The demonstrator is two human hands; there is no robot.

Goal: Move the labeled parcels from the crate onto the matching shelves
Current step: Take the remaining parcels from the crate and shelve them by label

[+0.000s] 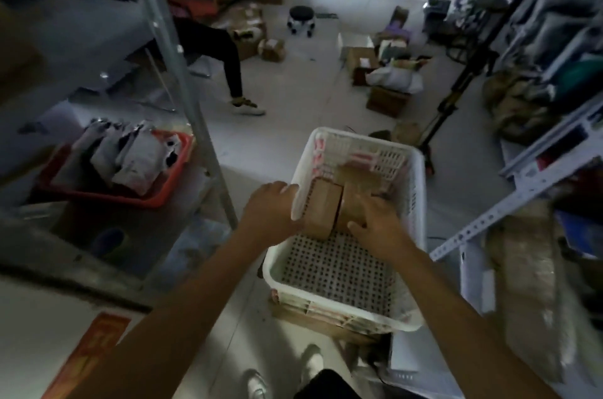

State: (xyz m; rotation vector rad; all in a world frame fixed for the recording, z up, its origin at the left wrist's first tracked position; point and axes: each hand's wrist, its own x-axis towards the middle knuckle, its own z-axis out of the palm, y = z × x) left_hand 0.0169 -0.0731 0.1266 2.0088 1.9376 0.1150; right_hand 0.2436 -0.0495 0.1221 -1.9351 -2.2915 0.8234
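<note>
Two brown cardboard parcels lie side by side in the white perforated plastic crate [355, 271], both toward its far half: the left parcel [323, 209] close to the crate's left wall, the right parcel [354, 203] touching it on its other side. More flat packets sit beyond them at the crate's far end; blur hides any labels.

Left hand [269, 211]: outside the crate, against its left rim, fingers curled over the edge; looks like a steadying hold on the rim.
Right hand [378, 229]: inside the crate, laid over the near end of the right parcel, fingers spread and bent down on its top; whether the grip has closed, I cannot tell.

Judged step: pick-up, start of one transfer. No parcel has left the crate floor.

Next move needs: firm grasp on the right parcel, lift clear of the crate walls, read the label, then match it to the grey metal shelving [182, 72] left of the crate or the racks to its right.
</note>
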